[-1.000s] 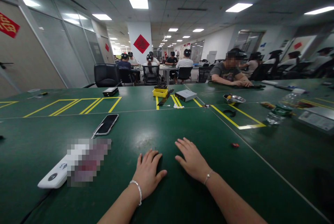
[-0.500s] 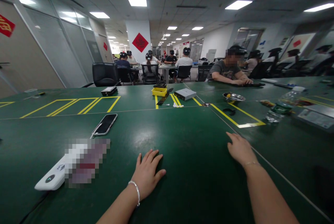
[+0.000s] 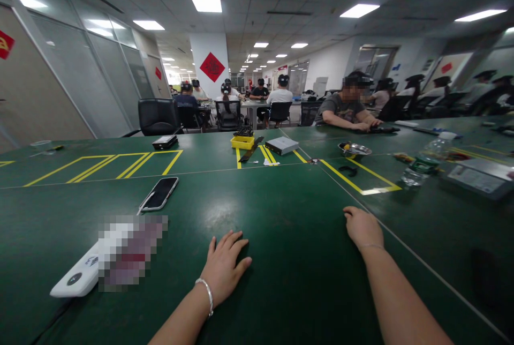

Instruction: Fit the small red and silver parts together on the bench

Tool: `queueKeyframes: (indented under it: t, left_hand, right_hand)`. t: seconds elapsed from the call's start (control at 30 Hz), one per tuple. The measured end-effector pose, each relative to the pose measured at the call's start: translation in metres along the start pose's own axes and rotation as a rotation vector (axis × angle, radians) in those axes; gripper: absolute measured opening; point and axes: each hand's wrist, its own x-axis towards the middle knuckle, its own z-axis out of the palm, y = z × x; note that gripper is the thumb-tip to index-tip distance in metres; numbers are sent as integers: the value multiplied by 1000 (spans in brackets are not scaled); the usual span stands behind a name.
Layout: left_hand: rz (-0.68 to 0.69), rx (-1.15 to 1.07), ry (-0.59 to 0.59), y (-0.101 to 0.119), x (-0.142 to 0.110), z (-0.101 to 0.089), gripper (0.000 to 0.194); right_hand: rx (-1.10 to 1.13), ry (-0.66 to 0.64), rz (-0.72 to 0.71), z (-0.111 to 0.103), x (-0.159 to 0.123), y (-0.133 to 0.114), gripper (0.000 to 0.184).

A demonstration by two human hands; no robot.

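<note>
My left hand (image 3: 226,264) rests palm down on the green tabletop (image 3: 281,280), its fingers spread and nothing in it. A silver bracelet circles that wrist. To its left lie a phone (image 3: 161,193) with a white cable and a white power bank (image 3: 76,276), partly hidden by a blurred patch. My right hand (image 3: 364,229) is over the table to the right, near a seam in the top. One finger of it points left; the other fingers are largely hidden behind the back of the hand. No object shows in it.
Further back are a yellow tray (image 3: 242,142) with black items, a grey box (image 3: 281,145), a black device (image 3: 165,142) and a metal bowl (image 3: 354,149). At right stand a water bottle (image 3: 428,160) and a metal case (image 3: 480,178). A person (image 3: 349,106) sits across the table.
My right hand has shifted slightly left and turned, and its fingers show less spread. The left hand stays nearly in place. The view has swung slightly.
</note>
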Motion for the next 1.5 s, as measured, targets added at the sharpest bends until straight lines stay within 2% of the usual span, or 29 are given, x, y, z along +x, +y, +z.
queueKeyframes:
  t: [0.1,0.17,0.33,0.43,0.53,0.63,0.73,0.8,0.83,0.9,0.97,1.07,1.13,1.2,1.27,1.33,1.43,1.5]
  left_hand:
    - [-20,-14,26,-1,1,2,30]
    - [-28,-31,41,0,1,3,26]
    - [-17,-95,70,6,2,0,23]
    - [-17,-141,95,10,3,-1,25]
    - [-25,-177,109,12,3,0,23]
    - [-35,-213,99,12,4,1,17]
    - [-35,-270,81,12,5,0,19]
    - [-44,-336,79,13,6,-3,24]
    - [-64,-377,83,13,6,-4,27]
    - [-125,-461,97,13,6,-7,29]
    - [-178,-533,129,12,6,-8,27]
    - [-206,-596,177,11,6,-8,24]
    - [-222,-607,193,11,5,-9,23]
    - [-235,-604,205,12,5,-9,22]
    - [-236,-601,221,12,5,-10,21]
    - [-233,-599,237,12,5,-11,20]
    - [-239,-602,253,12,6,-10,19]
    - [-244,-610,256,12,6,-8,19]
  right_hand:
    - [18,25,-26,-5,-4,-13,34]
    - [51,46,-102,-9,-11,-29,33]
    - [177,92,-544,-8,-48,-94,29]
    - [279,62,-825,-1,-82,-137,29]
    - [370,2,-1053,4,-117,-167,29]
    - [416,-35,-1152,5,-137,-182,29]
    - [410,-42,-1184,0,-134,-183,30]
    - [368,-15,-1122,-5,-119,-175,34]
    - [328,15,-1043,-7,-109,-167,36]
    - [210,91,-802,-10,-83,-143,36]
    - [68,123,-525,-8,-56,-108,37]
    - [-92,7,-220,-2,-24,-52,41]
    - [-129,-121,-117,-1,-11,-24,39]
    - [-127,-207,-58,-2,-5,-11,34]
    - [-105,-231,-15,-5,-3,-10,30]
    - [-57,-216,8,-9,-6,-21,28]
    - [159,-212,-39,-13,-18,-51,25]
    - [419,-306,-104,-16,-34,-79,22]
